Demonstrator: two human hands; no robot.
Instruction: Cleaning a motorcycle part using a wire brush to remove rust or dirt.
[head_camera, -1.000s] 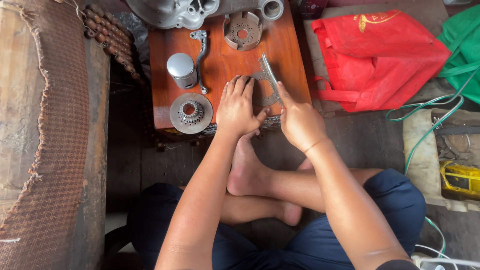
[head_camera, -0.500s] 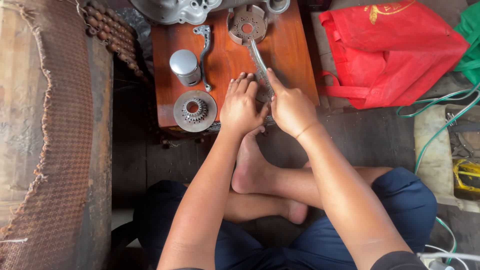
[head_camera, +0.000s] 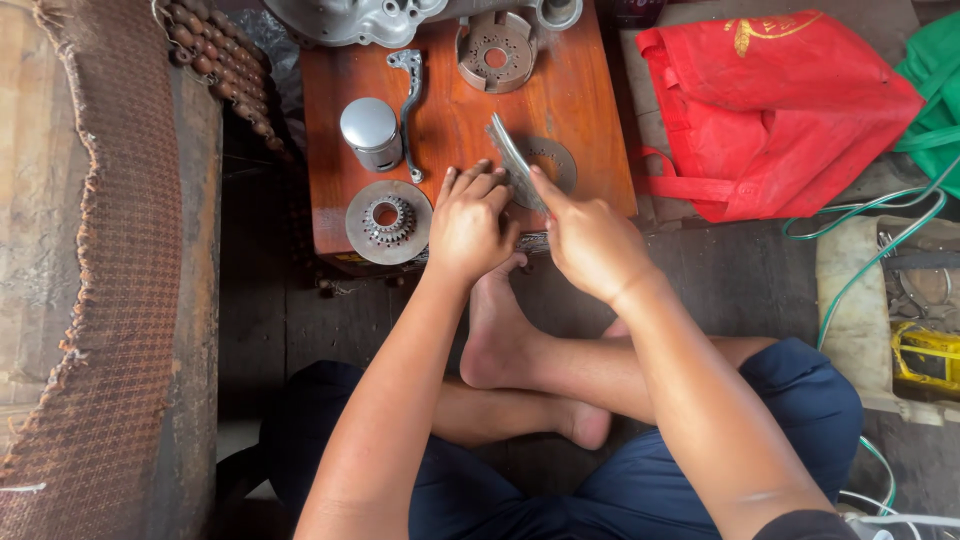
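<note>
While I sat cross-legged at the low wooden board (head_camera: 590, 110), my right hand (head_camera: 592, 243) was closed on a thin grey metal plate (head_camera: 512, 160), forefinger stretched along its lower edge, and I held it tilted up on edge above a flat ring-shaped disc (head_camera: 556, 160) that lay on the wood. My left hand (head_camera: 468, 222) lay palm down at the near edge of the board, just beside the plate, with the fingers (head_camera: 478, 183) spread flat on the wood; it gripped nothing. To the left of that hand lay a round plate with a toothed hub (head_camera: 389, 222) in its middle. Beyond it a silver piston (head_camera: 369, 133) stood upright, with a curved lever (head_camera: 409, 100) just beside it. A round drum-like part (head_camera: 495, 50) sat at the far edge. A red bag (head_camera: 780, 110) lay off to the right on the floor.
</note>
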